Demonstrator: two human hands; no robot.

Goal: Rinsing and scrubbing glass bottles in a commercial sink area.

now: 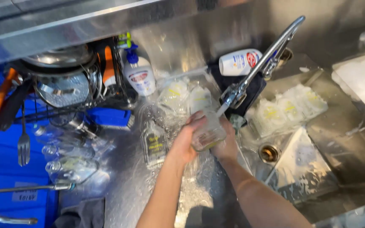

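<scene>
Clear glass, in the shape of a small squat jar [208,134], sits between both hands under the spout of the long chrome swivel tap [262,61], where the wet steel table meets the left edge of the stainless sink basin [339,143]. The left hand [187,139] wraps its grip around the jar's left side, fingers curled over the rim. The right hand [227,145] closes on the jar from behind and below, largely hidden by the glass.

Just left of the hands, a flat clear glass bottle with a yellow label [154,143] lies on the table. Toward the table's back edge stand a white pump bottle with a blue top [139,74] and a black wire rack holding steel pots and lids [70,80]. A metal fork [23,143] hangs at the left, over blue plastic.

In the basin, several soapy clear containers with yellow marks [288,109] are grouped near the back wall, and the round brass drain [269,153] lies near the basin's left edge.
</scene>
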